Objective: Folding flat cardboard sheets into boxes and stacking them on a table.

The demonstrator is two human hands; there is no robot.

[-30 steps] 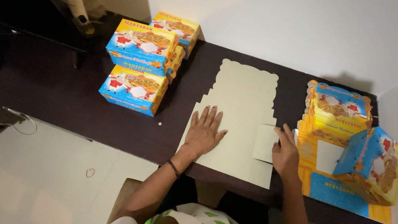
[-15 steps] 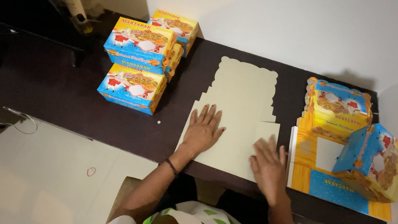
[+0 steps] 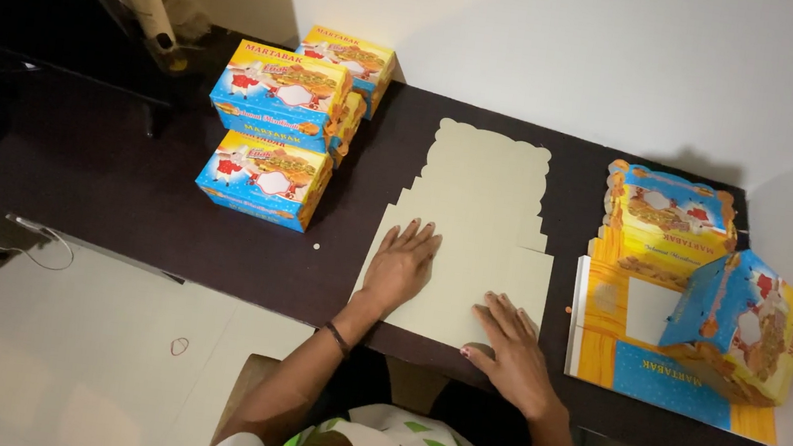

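The right hand (image 3: pixel 514 353) had been drawn from the blank's 3 o'clock edge down to its 5 o'clock corner; the left hand (image 3: pixel 401 264) was kept in place. A fold was judged pressed flat, the box not yet raised. Both hands lay palm-down, fingers spread wide, nothing gripped. The flat box blank (image 3: pixel 476 228), matte cream card with a scalloped top, lay mid dark table (image 3: pixel 98 186). Glossy assembled boxes (image 3: pixel 277 128) were stacked at 10 o'clock; printed flat blanks (image 3: pixel 641 369) and a half-formed box (image 3: pixel 742 326) at 3 o'clock.
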